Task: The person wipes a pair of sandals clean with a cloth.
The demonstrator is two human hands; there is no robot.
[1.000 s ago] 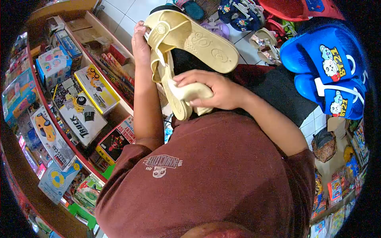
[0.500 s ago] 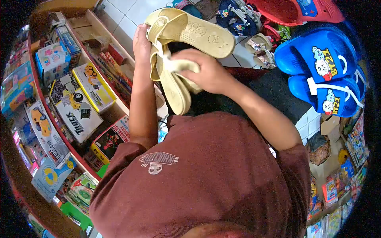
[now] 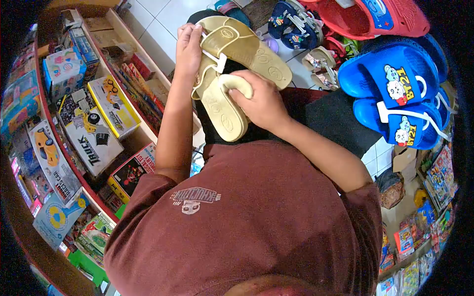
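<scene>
My left hand [image 3: 189,52] is closed on the strap end of a pair of tan slide sandals. The larger sandal [image 3: 266,61] points up and right, sole bed showing. Below it the other sandal [image 3: 222,113] hangs toward my shirt. A white plastic tag loop [image 3: 217,61] joins the two at the straps. My right hand [image 3: 261,101] is closed around a curved, cream, soft-looking pad [image 3: 236,83], which rests against the lower sandal. I cannot make out exactly what the pad is.
Blue slides [image 3: 402,81] with white ties lie at right, below a red clog [image 3: 370,19]. Navy sandals [image 3: 296,34] and beige floral sandals [image 3: 321,64] are on the tiled floor. Boxed toys, including a truck box [image 3: 91,133], fill the wooden shelf [image 3: 143,54] at left.
The sandals have turned slightly and shifted a little right, showing more of the lower one's footbed. My left hand's fingers now curl over the strap. The right hand and pad have moved slightly right and down.
</scene>
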